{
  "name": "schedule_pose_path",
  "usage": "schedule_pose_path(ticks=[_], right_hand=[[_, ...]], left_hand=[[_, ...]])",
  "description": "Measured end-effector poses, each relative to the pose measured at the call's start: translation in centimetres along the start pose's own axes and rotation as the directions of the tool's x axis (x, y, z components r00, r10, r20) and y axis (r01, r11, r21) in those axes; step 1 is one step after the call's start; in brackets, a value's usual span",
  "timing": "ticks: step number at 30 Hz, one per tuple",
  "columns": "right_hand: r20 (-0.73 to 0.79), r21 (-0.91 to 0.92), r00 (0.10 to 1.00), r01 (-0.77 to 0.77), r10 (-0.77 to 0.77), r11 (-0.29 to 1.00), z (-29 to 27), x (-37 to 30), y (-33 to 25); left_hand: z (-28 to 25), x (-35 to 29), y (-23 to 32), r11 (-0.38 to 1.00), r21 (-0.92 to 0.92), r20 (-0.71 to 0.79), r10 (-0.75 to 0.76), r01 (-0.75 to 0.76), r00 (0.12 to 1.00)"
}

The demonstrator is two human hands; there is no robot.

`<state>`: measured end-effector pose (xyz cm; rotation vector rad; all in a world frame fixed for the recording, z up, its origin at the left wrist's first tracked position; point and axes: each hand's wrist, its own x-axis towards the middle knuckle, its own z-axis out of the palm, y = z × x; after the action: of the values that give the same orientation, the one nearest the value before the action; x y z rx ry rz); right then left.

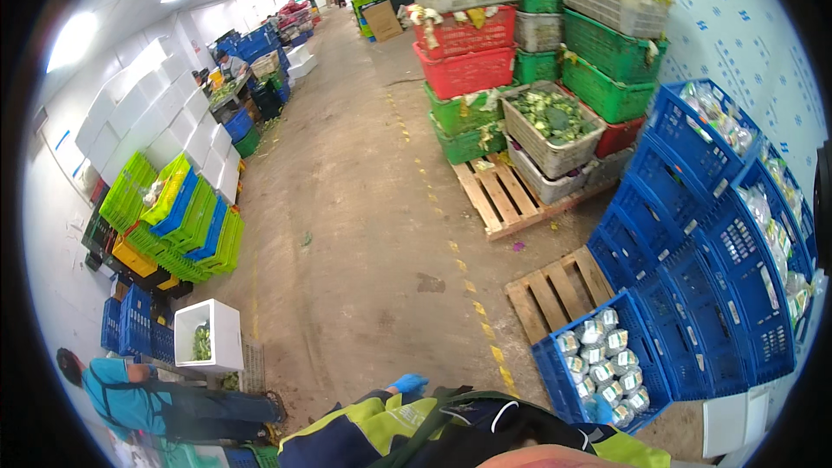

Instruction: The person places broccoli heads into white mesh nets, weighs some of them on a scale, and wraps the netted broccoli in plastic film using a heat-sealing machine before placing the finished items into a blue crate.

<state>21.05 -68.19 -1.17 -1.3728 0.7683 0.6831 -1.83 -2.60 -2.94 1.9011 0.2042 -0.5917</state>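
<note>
My left hand (409,383), in a blue glove, hangs over the floor in front of my body. Its fingers look loosely stretched out, and nothing shows in them. Down at the near side of an open blue crate (555,373), my right hand (598,408), also gloved in blue, reaches in among several round, clear-wrapped packs with white labels (600,351). It is at the nearest packs. Its fingers are too blurred and covered to show whether they grip one.
Tall stacks of blue crates (685,295) and a wooden pallet (559,295) adjoin the open crate. Farther on, green and red crates (468,61) of vegetable matter stand on another pallet (498,199). At left, a person (130,399) stands near a white foam box (208,338) and green crates (182,217).
</note>
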Motion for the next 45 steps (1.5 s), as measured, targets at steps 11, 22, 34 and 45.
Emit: schedule_pose_path(ticks=[11,22,34,45], right_hand=[[0.331,-0.520,0.917,-0.021,0.224,0.854,43.8,0.2,3.1],[0.393,-0.622,0.843,-0.049,0.366,0.782,73.6,14.4,-4.1],[0.588,-0.803,0.764,0.512,0.265,0.304,132.2,9.6,-9.5],[0.596,-0.789,0.670,0.593,0.443,0.164,157.0,4.5,0.0]], left_hand=[[-41.4,-17.7,23.0,0.920,-0.244,-0.696,0.055,-0.308,0.716],[-65.7,-38.6,39.9,0.269,0.931,-0.314,0.935,-0.248,-0.164],[-92.5,-47.3,27.8,0.259,0.965,-0.249,0.953,0.041,-0.171],[-112.6,-66.1,7.4,0.394,0.908,-0.361,0.909,0.146,-0.208]])
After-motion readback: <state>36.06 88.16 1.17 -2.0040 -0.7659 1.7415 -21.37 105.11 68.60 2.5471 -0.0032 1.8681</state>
